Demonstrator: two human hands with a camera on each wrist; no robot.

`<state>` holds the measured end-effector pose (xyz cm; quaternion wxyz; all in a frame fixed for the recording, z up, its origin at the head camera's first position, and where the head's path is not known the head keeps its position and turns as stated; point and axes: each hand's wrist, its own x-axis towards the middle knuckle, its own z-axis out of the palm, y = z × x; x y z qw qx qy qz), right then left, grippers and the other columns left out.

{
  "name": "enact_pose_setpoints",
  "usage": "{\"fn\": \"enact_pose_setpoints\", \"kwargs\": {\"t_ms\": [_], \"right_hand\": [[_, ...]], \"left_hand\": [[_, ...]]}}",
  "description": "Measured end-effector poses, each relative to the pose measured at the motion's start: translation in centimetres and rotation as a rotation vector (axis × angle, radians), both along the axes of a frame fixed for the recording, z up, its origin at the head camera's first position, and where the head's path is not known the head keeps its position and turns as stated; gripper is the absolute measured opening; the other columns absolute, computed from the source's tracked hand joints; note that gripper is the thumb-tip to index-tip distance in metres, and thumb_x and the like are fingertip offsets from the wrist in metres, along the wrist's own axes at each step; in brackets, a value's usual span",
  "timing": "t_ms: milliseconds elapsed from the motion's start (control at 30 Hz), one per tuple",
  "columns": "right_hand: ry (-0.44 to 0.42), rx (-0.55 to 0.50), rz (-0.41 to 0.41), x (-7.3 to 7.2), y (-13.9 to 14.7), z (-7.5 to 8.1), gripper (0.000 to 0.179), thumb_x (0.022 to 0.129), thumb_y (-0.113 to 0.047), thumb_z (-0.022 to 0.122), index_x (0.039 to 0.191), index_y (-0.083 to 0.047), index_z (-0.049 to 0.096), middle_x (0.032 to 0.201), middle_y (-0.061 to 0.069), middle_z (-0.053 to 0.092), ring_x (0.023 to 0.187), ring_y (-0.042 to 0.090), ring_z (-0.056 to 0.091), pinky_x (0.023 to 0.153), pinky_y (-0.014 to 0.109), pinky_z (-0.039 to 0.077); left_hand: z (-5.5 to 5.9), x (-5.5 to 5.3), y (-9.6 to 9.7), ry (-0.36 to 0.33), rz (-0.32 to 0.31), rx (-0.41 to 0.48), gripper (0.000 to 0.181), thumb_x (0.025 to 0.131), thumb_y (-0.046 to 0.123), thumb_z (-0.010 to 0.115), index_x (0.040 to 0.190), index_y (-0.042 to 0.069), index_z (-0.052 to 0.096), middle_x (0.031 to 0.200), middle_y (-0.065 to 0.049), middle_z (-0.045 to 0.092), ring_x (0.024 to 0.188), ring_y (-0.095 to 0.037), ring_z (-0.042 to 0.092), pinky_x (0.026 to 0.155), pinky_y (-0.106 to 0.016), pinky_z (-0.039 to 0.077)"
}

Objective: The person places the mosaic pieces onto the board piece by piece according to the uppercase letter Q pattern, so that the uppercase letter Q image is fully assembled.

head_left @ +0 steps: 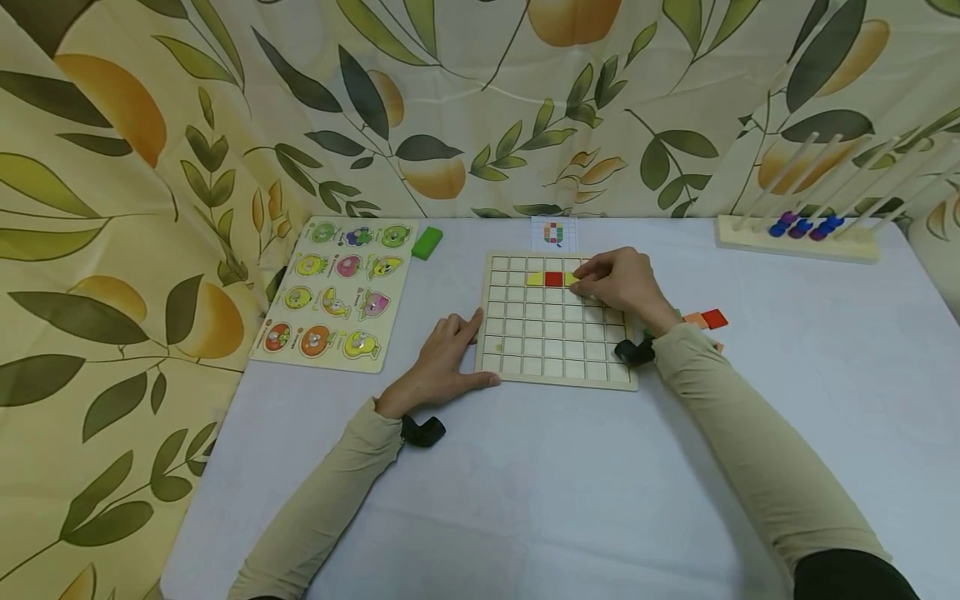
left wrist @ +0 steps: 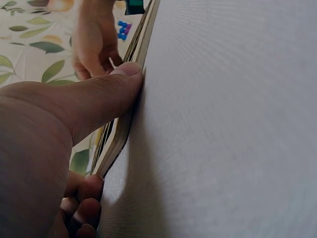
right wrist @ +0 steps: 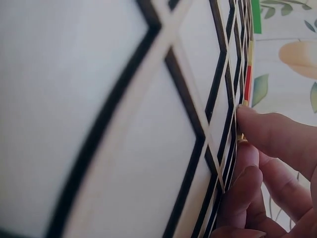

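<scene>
A square wooden grid board lies on the white table. In one of its upper rows a yellow square tile and a red square tile sit side by side. Just right of the red one, my right hand pinches another yellow tile at its cell, partly hidden by the fingers. My left hand braces the board's near left corner, its thumb straight along the front edge and the other fingers at the left side.
Loose orange and red tiles lie behind the right wrist. A small pattern card is beyond the board. To the left are a fruit picture board and a green block. A peg stand with beads stands at the back right.
</scene>
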<state>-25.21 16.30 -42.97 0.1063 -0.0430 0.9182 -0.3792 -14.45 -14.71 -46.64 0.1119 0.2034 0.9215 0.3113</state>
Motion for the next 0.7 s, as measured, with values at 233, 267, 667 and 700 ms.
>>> {"fn": "enact_pose_setpoints", "kwargs": {"t_ms": [233, 267, 667, 700], "right_hand": [[-0.012, -0.01, 0.009, 0.0, 0.4, 0.0, 0.029, 0.093, -0.024, 0.082, 0.114, -0.003, 0.08, 0.094, 0.01, 0.076, 0.09, 0.023, 0.06, 0.081, 0.036, 0.042], [-0.014, -0.017, 0.013, 0.1, 0.6, 0.1, 0.03, 0.093, -0.024, 0.082, 0.115, -0.004, 0.079, 0.096, 0.011, 0.076, 0.091, 0.024, 0.06, 0.081, 0.036, 0.042], [-0.009, 0.034, 0.084, 0.8, 5.0, 1.2, 0.035, 0.096, -0.032, 0.079, 0.123, -0.009, 0.079, 0.109, 0.012, 0.075, 0.094, 0.025, 0.06, 0.076, 0.032, 0.046], [-0.01, 0.043, 0.092, 0.9, 5.6, 1.2, 0.036, 0.096, -0.034, 0.08, 0.123, -0.009, 0.079, 0.111, 0.012, 0.076, 0.094, 0.024, 0.06, 0.076, 0.032, 0.046]], "left_hand": [[0.0, 0.0, 0.0, 0.001, -0.002, 0.0, 0.11, 0.089, 0.041, 0.086, 0.168, 0.001, 0.022, 0.118, -0.013, 0.049, 0.104, -0.023, 0.039, 0.086, -0.032, 0.031], [0.0, 0.0, 0.0, 0.003, -0.003, -0.003, 0.109, 0.089, 0.041, 0.086, 0.168, 0.0, 0.022, 0.118, -0.012, 0.049, 0.104, -0.023, 0.039, 0.086, -0.032, 0.031], [0.0, 0.0, 0.1, -0.005, 0.001, -0.015, 0.11, 0.089, 0.043, 0.086, 0.168, 0.001, 0.021, 0.119, -0.013, 0.049, 0.104, -0.023, 0.038, 0.086, -0.032, 0.031], [0.0, 0.0, 0.1, -0.005, 0.002, -0.016, 0.111, 0.089, 0.043, 0.086, 0.168, 0.001, 0.021, 0.119, -0.013, 0.049, 0.104, -0.023, 0.038, 0.086, -0.032, 0.031]]}}
